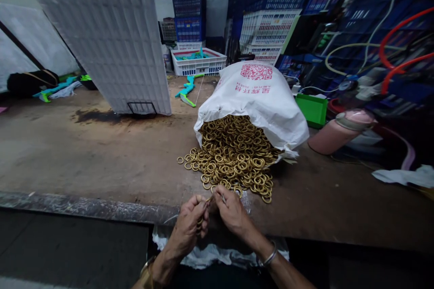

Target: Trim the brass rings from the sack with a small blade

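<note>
Many brass-coloured rings (233, 167) spill from the mouth of a white woven sack (259, 92) lying on the workbench. At the bench's front edge, just before this pile, my two hands meet almost fingertip to fingertip. My left hand (188, 221) is closed, with a few rings (199, 223) showing between its curled fingers; one ring appears pinched at its thumb tip. My right hand (232, 212) is closed in a pinch, and a small thin piece shows at its fingers, too small to name.
A pale ribbed panel (125, 40) stands on the bench (84, 158) at left. Behind are a toy bow (187, 89), a white crate (199, 64) and stacked blue crates (189, 9). On the right are a green tray (311, 110), a pink bottle (339, 131) and red hoses (389, 49).
</note>
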The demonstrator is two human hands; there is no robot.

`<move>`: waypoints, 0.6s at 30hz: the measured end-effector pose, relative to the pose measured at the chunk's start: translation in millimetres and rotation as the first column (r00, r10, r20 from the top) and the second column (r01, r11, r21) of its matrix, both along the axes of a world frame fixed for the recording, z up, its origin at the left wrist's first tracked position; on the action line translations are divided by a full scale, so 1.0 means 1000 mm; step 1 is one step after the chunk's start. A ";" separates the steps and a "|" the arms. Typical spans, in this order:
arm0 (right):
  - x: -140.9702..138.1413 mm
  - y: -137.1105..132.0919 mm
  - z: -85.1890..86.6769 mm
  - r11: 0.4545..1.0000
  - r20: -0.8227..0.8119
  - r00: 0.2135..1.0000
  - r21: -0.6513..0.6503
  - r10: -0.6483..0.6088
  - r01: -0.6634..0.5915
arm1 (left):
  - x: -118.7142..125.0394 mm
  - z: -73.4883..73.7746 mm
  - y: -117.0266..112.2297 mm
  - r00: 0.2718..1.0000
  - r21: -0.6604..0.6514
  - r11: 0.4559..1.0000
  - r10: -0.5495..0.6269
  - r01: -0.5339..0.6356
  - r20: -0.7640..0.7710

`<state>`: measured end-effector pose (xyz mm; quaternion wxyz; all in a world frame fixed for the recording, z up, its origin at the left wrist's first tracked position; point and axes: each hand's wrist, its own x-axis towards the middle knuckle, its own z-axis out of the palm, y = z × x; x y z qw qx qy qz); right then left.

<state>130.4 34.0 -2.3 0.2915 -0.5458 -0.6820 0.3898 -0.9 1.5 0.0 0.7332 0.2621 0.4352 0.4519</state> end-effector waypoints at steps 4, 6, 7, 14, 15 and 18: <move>0.004 -0.006 -0.003 0.992 0.270 0.958 0.056 0.092 -0.111 | 0.002 -0.003 0.001 0.998 0.051 0.998 0.027 -0.025 -0.057; 0.004 -0.008 -0.003 0.988 0.335 0.934 0.037 0.126 -0.147 | 0.003 -0.002 0.002 0.995 0.062 0.998 0.036 -0.031 -0.090; 0.004 -0.009 -0.003 0.987 0.352 0.926 0.030 0.138 -0.159 | 0.003 -0.001 0.002 0.994 0.063 0.997 0.041 -0.034 -0.105; 0.003 -0.007 0.002 0.964 0.349 0.905 0.021 0.242 -0.265 | 0.001 0.006 0.002 0.984 0.069 0.997 0.042 -0.031 -0.175; 0.002 -0.007 0.003 0.960 0.347 0.902 0.015 0.258 -0.281 | 0.000 0.005 0.001 0.983 0.076 0.997 0.044 -0.031 -0.181; 0.000 -0.006 0.003 0.957 0.394 0.878 -0.012 0.272 -0.291 | -0.004 -0.001 -0.004 0.986 0.084 0.996 0.045 -0.032 -0.158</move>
